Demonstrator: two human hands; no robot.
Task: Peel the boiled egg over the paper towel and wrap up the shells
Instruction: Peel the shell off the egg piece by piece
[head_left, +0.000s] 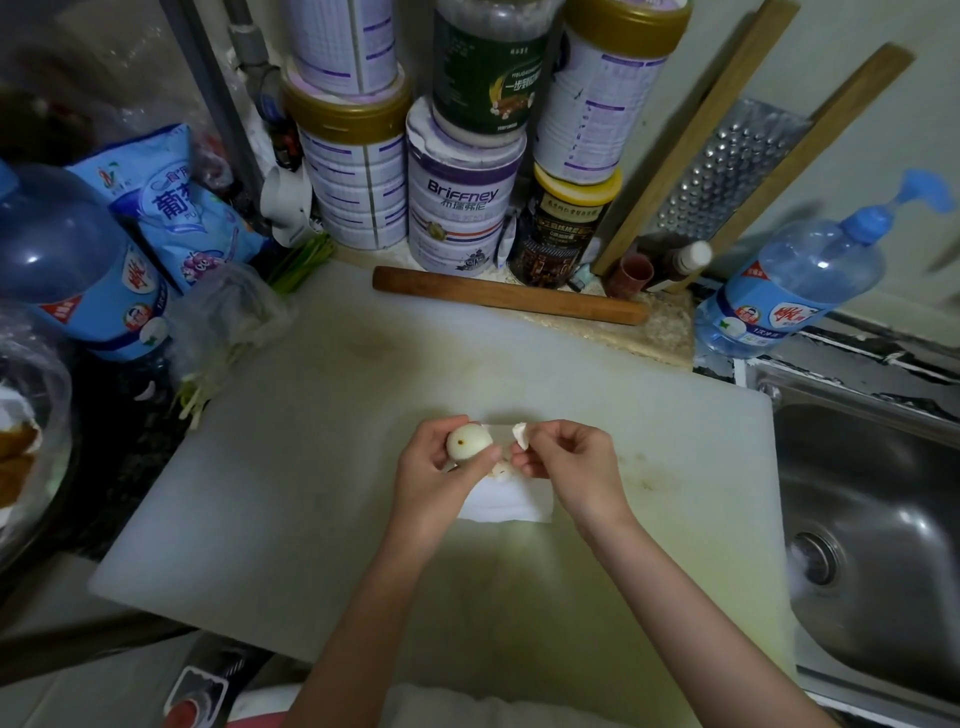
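Your left hand curls round the egg, held above the paper towel on the cutting board. At the egg's 3 o'clock, just beside it, your right hand pinches a shell piece. The towel lies toward 6 o'clock of that piece, so your right hand is likely the one to drop it there. The blue bag at 10 o'clock carries Chinese characters, and the white tin at 12 o'clock reads "Briffney".

1 egg, 2 hands, 6 canisters (stacked in pairs), 2 blue bottles, 1 rolling pin
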